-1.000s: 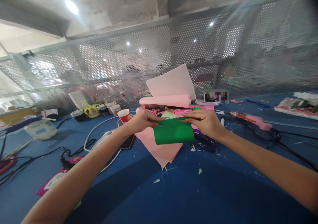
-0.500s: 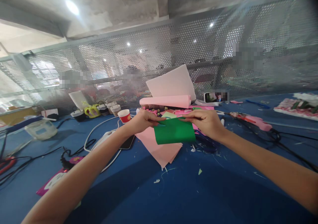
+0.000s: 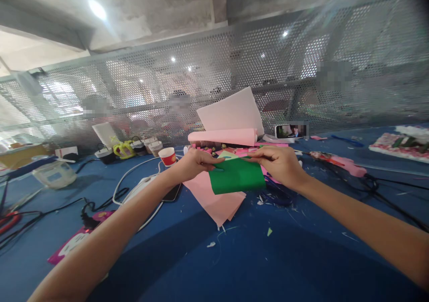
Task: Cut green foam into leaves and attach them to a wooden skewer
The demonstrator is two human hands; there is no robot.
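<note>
A green sheet of paper (image 3: 237,177) hangs in front of me above the blue table (image 3: 234,266). My left hand (image 3: 194,162) pinches its upper left edge. My right hand (image 3: 279,164) pinches its upper right edge, fingers closed on the paper. Beneath the green sheet lie flat pink sheets (image 3: 216,199). Behind them a rolled pink sheet (image 3: 223,136) rests under a propped pale sheet (image 3: 231,112).
A red and white paper cup (image 3: 167,156), a dark phone (image 3: 172,193) and white and black cables (image 3: 130,190) lie to the left. A pink glue gun (image 3: 338,161) and cords sit at right. Paper scraps (image 3: 270,231) dot the table. A perforated metal screen (image 3: 301,69) closes the back.
The green sheet has shifted slightly to the right and up with both hands. My right fingers have slid a little along its top edge.
</note>
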